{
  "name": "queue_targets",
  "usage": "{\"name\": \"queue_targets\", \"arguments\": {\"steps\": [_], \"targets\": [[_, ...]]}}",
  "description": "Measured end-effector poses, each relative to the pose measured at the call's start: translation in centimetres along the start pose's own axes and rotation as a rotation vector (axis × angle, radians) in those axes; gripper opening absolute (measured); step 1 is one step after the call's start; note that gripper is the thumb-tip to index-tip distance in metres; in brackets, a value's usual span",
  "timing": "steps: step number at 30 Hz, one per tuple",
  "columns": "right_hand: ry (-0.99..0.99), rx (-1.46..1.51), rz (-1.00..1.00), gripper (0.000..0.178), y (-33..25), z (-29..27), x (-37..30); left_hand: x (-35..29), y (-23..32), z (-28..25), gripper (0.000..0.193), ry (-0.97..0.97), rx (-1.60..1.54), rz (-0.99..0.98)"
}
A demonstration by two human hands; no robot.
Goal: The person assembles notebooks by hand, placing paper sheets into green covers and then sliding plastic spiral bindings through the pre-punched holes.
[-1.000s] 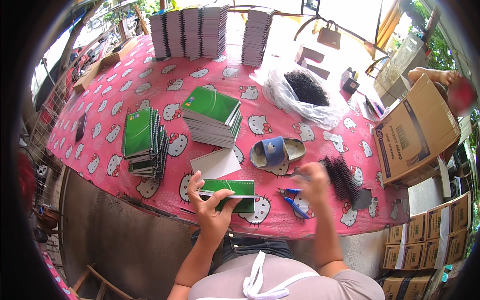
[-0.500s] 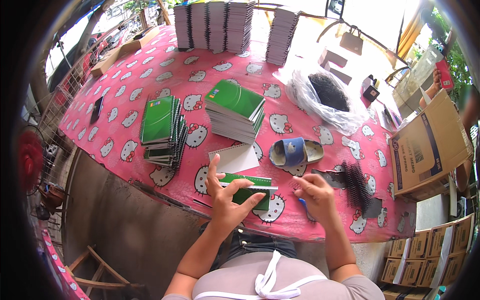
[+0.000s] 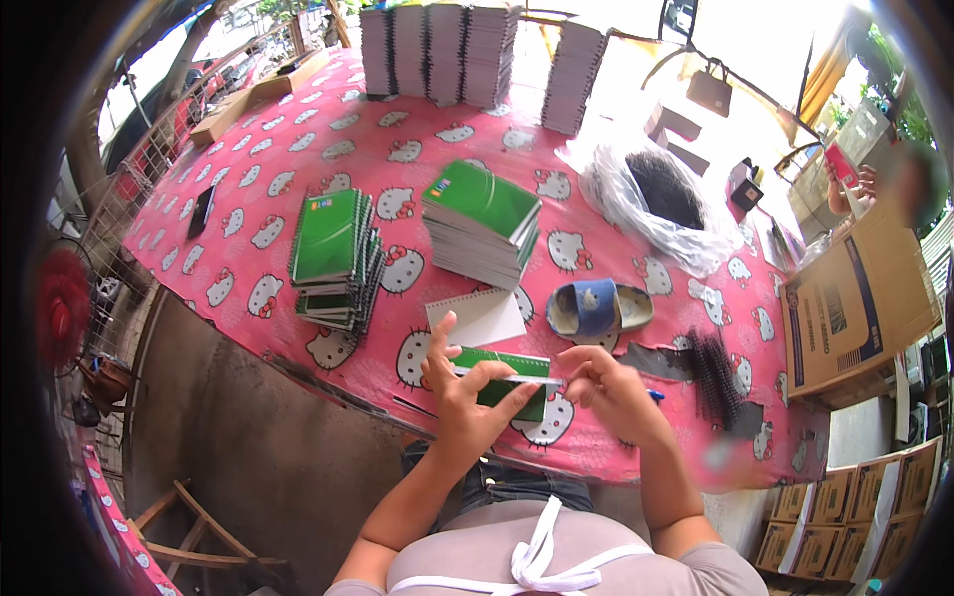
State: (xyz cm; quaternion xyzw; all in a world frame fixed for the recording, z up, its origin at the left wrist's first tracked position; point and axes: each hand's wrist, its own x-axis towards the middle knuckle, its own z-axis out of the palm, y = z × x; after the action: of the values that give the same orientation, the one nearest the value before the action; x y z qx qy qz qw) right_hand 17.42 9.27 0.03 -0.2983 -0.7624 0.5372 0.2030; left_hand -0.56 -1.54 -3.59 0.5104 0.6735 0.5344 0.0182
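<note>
One green-covered, white-paged paper notebook (image 3: 534, 408), on near side of blue open-toed slipper (image 3: 596, 308) — bare left hand (image 3: 465, 402) pinches it, thumb against fingers; bare right hand (image 3: 614, 393), fingers curled, at notebook's right end — cannot tell its hold.

The held notebook (image 3: 512, 399) is showing a smooth, card-like cover, while the stacked notebooks (image 3: 482, 199) are giving off a soft gloss above matt paper edges. The loose page pad (image 3: 482, 316) is looking matt and papery. Thin, clear plastic is wrinkling shinily in the bag (image 3: 701, 248); the loose coils (image 3: 714, 372) are resembling bristly plastic. The surface (image 3: 234, 256) is showing a smooth, vinyl-like covering, the box (image 3: 845, 308) matt cardboard, the shirt (image 3: 457, 556) soft cloth.
</note>
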Motion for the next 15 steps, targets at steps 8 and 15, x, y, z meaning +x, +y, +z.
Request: {"name": "queue_targets", "arguments": {"steps": [8, 15], "targets": [[0.298, -0.558, -0.444, 0.026, -1.3, 1.8, -1.3, -0.5, 0.4, -0.5, 0.030, 0.010, 0.015, 0.065], [0.214, -0.585, -0.358, 0.015, -2.0, 3.2, -1.0, -0.9, -0.6, -0.4, 0.028, 0.038, -0.041, 0.066]]}}
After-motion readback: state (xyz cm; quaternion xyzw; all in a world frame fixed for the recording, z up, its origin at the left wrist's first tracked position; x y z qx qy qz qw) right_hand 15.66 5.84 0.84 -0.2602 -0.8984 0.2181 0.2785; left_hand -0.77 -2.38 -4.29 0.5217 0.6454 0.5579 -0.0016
